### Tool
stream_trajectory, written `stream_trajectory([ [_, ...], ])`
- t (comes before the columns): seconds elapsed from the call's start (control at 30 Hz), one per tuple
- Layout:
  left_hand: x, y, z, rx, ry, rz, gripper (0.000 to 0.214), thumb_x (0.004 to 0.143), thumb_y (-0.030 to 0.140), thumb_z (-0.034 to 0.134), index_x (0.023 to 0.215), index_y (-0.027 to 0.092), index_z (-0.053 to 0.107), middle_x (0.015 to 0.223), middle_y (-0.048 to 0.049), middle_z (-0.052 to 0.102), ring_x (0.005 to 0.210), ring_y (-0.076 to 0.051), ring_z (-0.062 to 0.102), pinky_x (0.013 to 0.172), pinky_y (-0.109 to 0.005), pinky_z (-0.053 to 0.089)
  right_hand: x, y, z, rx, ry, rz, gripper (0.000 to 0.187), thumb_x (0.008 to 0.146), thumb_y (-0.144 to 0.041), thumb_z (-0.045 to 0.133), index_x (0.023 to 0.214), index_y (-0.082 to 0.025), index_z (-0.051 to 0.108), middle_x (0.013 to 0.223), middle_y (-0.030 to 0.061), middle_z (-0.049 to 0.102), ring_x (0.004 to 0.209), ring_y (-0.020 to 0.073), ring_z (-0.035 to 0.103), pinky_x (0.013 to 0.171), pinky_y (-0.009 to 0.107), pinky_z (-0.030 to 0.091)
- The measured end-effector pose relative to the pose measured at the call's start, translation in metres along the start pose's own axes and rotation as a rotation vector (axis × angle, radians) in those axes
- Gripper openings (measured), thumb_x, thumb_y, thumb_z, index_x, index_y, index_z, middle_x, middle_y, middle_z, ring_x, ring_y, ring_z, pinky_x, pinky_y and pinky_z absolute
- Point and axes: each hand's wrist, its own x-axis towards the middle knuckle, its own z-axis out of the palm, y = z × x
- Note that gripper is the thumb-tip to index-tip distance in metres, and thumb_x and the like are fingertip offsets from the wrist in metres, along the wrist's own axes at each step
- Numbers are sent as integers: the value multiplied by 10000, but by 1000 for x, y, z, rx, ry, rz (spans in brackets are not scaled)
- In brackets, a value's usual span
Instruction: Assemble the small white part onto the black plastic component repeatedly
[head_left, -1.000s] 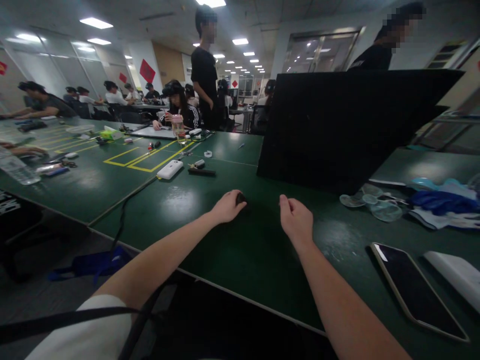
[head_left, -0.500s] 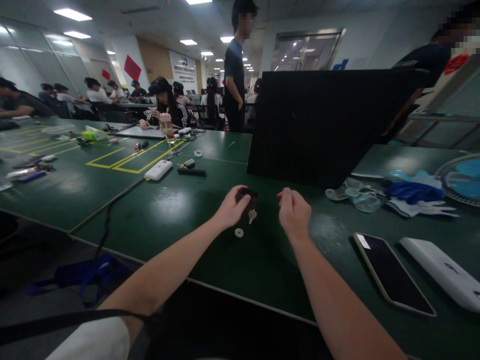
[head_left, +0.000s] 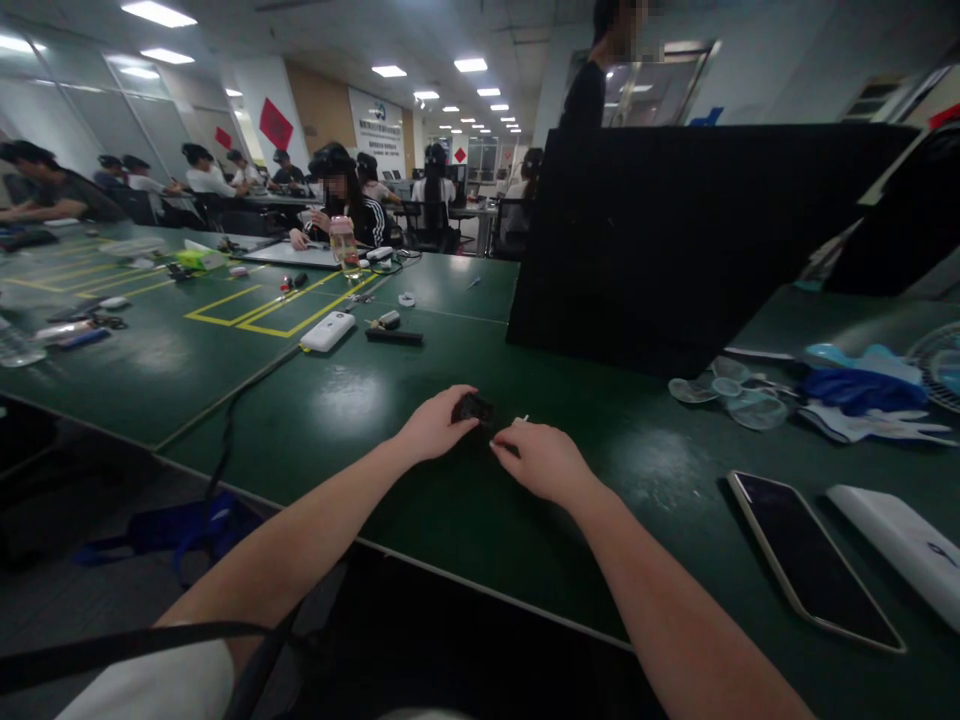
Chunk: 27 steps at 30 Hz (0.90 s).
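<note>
Small black plastic piece [head_left: 471, 408]: it sits at the fingertips of your left hand [head_left: 435, 425], low over the dark green tabletop [head_left: 465, 515], in front of the upright black panel [head_left: 675, 250].
Left hand: your fingers are closed around the near end of the piece, and the far end sticks out toward your right hand.
Right hand [head_left: 544, 462]: it lies palm down with its fingers curled and their tips just beside the piece. A tiny white bit [head_left: 520, 419] shows at the fingertips; whether you are pinching it or only touching it cannot be told.
Doing it well: brace both wrists on the tabletop so the piece does not wobble. Grip it by its sides so that your own fingers do not hide the face you are working on. Hold everything low, because a bit that small would be hard to find if it rolled away.
Look of the piece: dark, matt, short and blocky, and almost lost against the tabletop. Finer detail is too small to make out.
Nearby: a white oblong power bank [head_left: 328, 331] and a black stick [head_left: 394, 337] lie well off to the left. To the right are clear plastic lids [head_left: 739, 400], blue gloves [head_left: 855, 390] and a dark smartphone [head_left: 814, 560].
</note>
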Motion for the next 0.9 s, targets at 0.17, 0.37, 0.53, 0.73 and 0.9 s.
stream_trajectory([
  [0.17,-1,5,1,46,-64,16,531,833,320,669,1342,269,525,1172,-54,696,1003,-234,681,888,-378,548,2,6,-3,126,258,57,250,970,-318,498,1087,-250,708,994,46,729,836,213,667,719,360,521],
  [0.37,-4,12,-4,-30,-164,86,519,810,352,696,1308,286,566,1135,-26,705,986,-208,682,886,-351,551,6,-3,9,230,357,-72,247,988,-276,483,1115,-257,694,1068,35,719,969,209,669,829,375,554],
  [0.53,-4,14,-3,-41,-175,89,509,795,353,707,1282,266,587,1066,-24,721,928,-200,693,876,-353,557,11,-7,6,78,433,-59,234,971,-284,509,1093,-253,707,1177,67,645,921,207,640,725,353,557],
  [0.73,-2,10,-2,16,-100,10,499,798,356,696,1275,267,580,1073,-25,722,943,-209,691,849,-352,556,7,27,-7,-39,418,41,336,906,-206,540,1203,-264,687,1269,79,621,1132,275,581,897,438,531],
  [0.9,-3,8,-5,51,-62,2,469,810,365,683,1259,269,587,1116,-31,711,979,-220,681,845,-361,554,8,40,-3,-114,111,61,387,853,-194,603,1219,-282,689,1312,68,638,1192,313,574,958,523,500],
])
